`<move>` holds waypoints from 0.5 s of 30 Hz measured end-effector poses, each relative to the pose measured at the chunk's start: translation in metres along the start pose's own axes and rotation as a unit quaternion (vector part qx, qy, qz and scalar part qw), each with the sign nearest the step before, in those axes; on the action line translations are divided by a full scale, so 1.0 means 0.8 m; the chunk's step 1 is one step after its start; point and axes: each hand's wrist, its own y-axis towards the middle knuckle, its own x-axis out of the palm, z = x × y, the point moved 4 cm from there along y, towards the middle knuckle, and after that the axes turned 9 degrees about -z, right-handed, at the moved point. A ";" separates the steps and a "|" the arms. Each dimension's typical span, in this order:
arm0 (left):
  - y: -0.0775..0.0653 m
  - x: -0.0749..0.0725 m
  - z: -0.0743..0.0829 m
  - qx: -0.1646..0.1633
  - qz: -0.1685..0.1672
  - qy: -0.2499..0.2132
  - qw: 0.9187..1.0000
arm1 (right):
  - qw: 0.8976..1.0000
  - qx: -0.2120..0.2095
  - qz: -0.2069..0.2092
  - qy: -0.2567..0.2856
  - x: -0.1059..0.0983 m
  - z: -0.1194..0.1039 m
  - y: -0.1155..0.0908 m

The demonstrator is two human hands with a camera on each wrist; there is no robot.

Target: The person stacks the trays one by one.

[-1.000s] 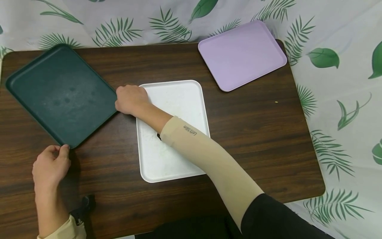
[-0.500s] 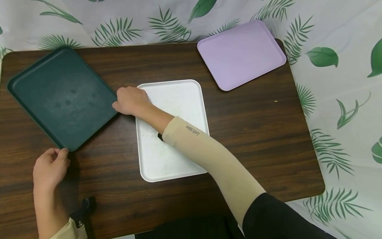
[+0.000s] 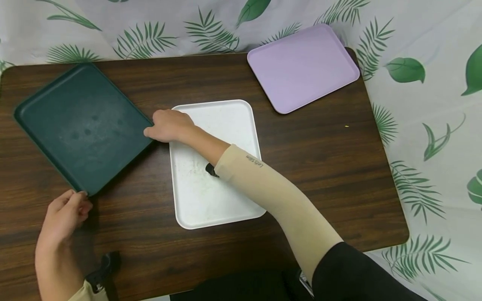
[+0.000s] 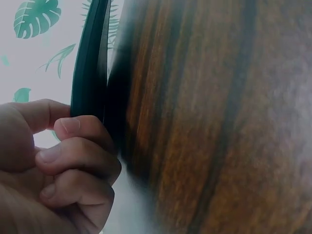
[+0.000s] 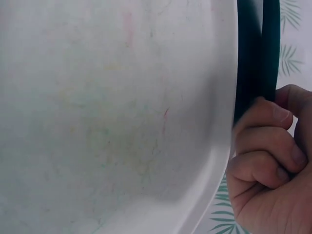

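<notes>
Pinching the near corner of the dark green tray between thumb and closely curled fingers of the left hand, and likewise pinching its right corner with the bent fingers and thumb of the right hand. Holding the tray cornerwise over the left part of the brown wooden table, just beside the far left corner of the white tray. Stretching the beige-sleeved right forearm across that white tray, well apart from the lilac tray resting at the table's far right corner.
</notes>
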 end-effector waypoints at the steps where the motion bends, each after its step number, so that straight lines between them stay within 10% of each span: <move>1: -0.001 0.000 -0.001 0.001 -0.003 -0.017 1.000 | 1.000 -0.005 0.000 0.003 0.000 0.001 -0.001; 15: -0.011 0.008 0.000 0.055 -0.008 -0.140 0.989 | 0.997 -0.061 0.004 0.038 0.002 0.012 -0.008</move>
